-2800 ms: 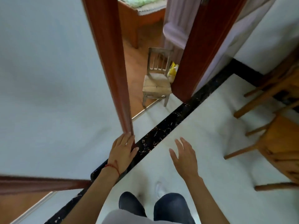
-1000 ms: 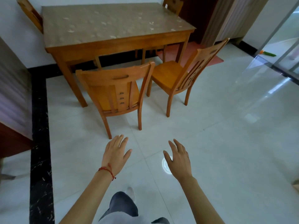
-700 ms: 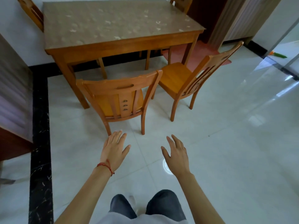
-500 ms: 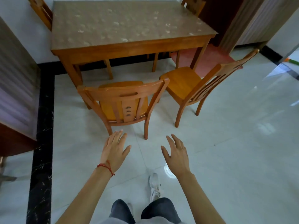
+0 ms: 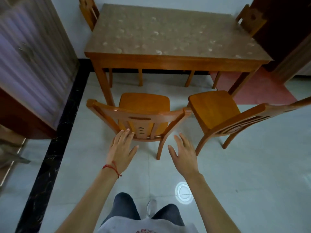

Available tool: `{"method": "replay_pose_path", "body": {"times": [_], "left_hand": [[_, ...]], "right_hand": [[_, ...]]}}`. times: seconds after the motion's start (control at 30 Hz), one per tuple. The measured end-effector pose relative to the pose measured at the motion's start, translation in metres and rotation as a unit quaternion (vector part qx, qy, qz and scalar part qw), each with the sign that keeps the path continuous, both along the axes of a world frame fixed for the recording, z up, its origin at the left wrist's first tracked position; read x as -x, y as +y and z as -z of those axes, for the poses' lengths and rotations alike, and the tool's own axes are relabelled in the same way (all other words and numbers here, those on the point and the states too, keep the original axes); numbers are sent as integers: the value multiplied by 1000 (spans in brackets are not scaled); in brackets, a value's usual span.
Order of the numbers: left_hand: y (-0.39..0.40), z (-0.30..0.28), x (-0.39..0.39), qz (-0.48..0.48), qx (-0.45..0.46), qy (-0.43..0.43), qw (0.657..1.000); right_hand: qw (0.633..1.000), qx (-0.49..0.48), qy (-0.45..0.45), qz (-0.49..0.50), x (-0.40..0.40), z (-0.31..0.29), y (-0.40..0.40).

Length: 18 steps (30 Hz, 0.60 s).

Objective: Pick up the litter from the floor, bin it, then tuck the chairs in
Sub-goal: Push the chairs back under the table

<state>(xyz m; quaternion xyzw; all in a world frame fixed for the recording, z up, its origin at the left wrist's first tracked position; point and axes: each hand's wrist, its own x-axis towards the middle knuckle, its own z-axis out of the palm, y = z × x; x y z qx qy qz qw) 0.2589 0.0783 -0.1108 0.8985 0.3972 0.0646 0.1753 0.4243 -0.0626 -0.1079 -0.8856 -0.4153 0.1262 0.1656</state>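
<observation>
In front of the table, two wooden chairs stand pulled out on the pale tiled floor. The near chair faces the table squarely, its curved backrest toward the person and its seat clear of the table edge, close by the table's front left leg. The second chair stands just to its right, turned at an angle, its slatted back running off toward the right edge of the view; the corner of its seat comes very near the first chair's backrest, though whether they touch cannot be told.

Both hands reach toward the near chair — neither grips anything. The left hand, with a red string bracelet at the wrist, has its fingers straight and slightly spread, the fingertips overlapping the lower part of the backrest; contact cannot be told. The right hand is likewise flat and spread, held over the floor beside the chair's rear right leg, apart from it.

Two more chairs are tucked in at the table's far side — one at the far left corner, one at the far right. A black marble strip runs along the floor on the left, beside a ribbed cabinet. A reddish mat lies right of the table. A round light reflection shines on the tile near the person's dark trouser legs.
</observation>
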Motion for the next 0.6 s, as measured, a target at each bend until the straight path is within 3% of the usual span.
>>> {"method": "replay_pose_path", "body": {"times": [0.27, 0.4, 0.5, 0.6], "left_hand": [[33, -4, -18, -55, 26, -49, 997], [53, 1, -24, -110, 86, -99, 985], [63, 1, -29, -170, 147, -144, 964], [76, -8, -37, -230, 214, -180, 932]], "right_hand": [[1000, -19, 2, 13, -17, 3, 43], [998, -26, 34, 51, -17, 0, 63], [984, -71, 122, 112, -16, -6, 77], [935, -145, 253, 202, -15, -10, 93]]}}
